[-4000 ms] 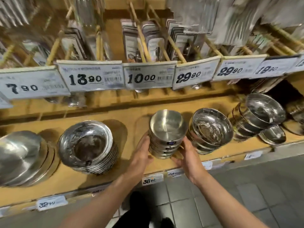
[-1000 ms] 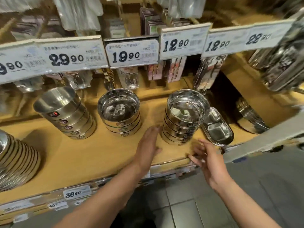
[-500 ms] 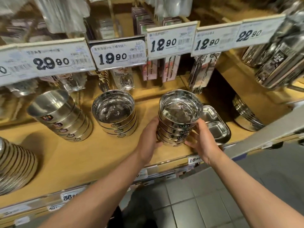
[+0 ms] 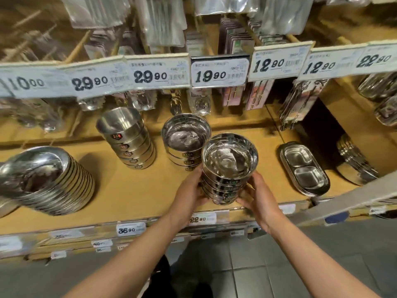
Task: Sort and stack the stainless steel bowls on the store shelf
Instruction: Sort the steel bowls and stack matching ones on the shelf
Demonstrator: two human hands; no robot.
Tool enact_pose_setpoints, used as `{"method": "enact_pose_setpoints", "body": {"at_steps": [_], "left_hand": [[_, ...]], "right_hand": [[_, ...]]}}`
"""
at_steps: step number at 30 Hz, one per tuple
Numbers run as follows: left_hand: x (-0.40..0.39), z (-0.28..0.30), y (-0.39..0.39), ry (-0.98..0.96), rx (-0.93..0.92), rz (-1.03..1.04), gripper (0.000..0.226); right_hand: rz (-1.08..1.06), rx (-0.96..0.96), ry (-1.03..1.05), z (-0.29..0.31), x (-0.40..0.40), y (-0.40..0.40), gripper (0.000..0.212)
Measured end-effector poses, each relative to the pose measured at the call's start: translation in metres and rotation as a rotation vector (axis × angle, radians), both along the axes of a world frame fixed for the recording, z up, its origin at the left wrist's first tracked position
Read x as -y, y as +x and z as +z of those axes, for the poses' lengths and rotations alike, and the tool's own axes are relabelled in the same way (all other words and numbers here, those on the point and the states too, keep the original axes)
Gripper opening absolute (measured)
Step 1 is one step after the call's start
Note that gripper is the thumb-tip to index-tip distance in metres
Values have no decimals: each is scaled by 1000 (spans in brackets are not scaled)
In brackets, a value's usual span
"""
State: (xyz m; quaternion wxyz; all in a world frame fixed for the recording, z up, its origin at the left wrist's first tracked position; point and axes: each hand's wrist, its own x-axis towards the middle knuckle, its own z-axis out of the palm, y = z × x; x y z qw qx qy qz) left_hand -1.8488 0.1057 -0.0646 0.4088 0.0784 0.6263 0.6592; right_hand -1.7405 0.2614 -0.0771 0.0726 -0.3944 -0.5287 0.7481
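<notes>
- A nested stack of steel bowls [image 4: 229, 168] is held at the front of the shelf [image 4: 129, 190], just right of and in front of a shorter stack of like bowls [image 4: 185, 136].
- The left hand [image 4: 189, 190] is pressed to the stack's left side and the right hand [image 4: 257, 196] to its lower right. Each grip is closed on the stack, with fingers curled toward its base.
- Whether the base rests on the shelf or is lifted clear cannot be told.
- Handling, judged: rigid, not fragile, moderately heavy as a stack. The polished walls are likely slippery, and nested bowls may shift or tilt.
- Hold is best taken low, at opposite sides and under the bottom bowl, so that upper bowls are carried and not squeezed out.
- A taller, leaning stack [image 4: 129, 140] stands further left and is better not knocked.
</notes>
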Motion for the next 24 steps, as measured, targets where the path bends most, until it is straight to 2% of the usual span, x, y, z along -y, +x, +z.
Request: {"method": "enact_pose_setpoints", "body": {"at_steps": [4,9,13,17,24], "left_hand": [[35,-2,-8,-48,-12,59,29],[79,-4,-24,-66,22,136,37],[106,-1,-33,-66,25,204,41],[129,2,-46,-70,9,247,41],[153,6,-73,-98,17,302,45]], "right_hand": [[79,-20,-18,5,31,-13,33],[191,-43,-10,10,70,-35,25],[236,-47,-11,12,98,-54,34],[258,-48,-34,9,119,-75,23],[247,-66,-60,3,146,-106,21]]}}
